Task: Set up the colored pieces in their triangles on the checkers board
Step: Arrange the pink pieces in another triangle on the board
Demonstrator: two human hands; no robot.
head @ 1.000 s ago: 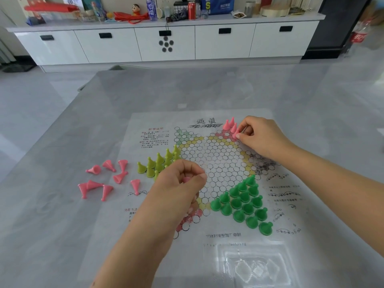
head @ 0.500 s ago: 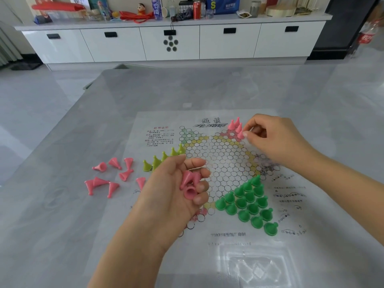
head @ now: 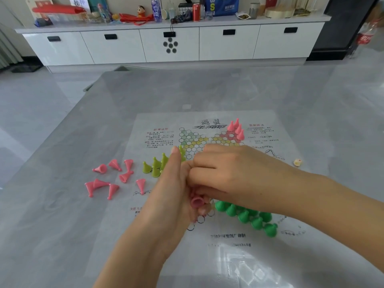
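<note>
Head view, setting: a grey table point(head: 52, 225) carries a printed paper checkers board point(head: 207, 142), a star of small circles with tinted triangles; a white sideboard point(head: 207, 44) cluttered with bottles, cans and a toy figure lines the far wall.
Head view, left hand: the left hand point(head: 170, 196) is raised over the middle of the board, palm turned inward and thumb pointing up, fingers cupped around pink pieces; one held pink piece point(head: 197, 201) shows its round hollow base below the fingers.
Head view, right hand: the right hand point(head: 230, 175) reaches across from the right and meets the left, its fingers curled into the cupped palm; whether they pinch a piece there cannot be told, since the fingertips are hidden.
Head view, placed pink pieces: four pink cones point(head: 235, 128) stand upright in the pink triangle at the board's far right point.
Head view, loose pink pieces: a scatter of pink cones point(head: 113, 177) lies tipped over on the table left of the board, one on the paper's edge.
Head view, yellow-green pieces: yellow-green cones point(head: 154, 167) stand in the left triangle, partly hidden behind the left hand.
Head view, green pieces: green cones point(head: 249, 219) stand packed in the near right triangle, partly under the right forearm.
Head view, far-left triangle: pale green circles, bare.
Head view, stray item: a small pale object point(head: 297, 162) lies on the paper near its right edge, too small to identify.
</note>
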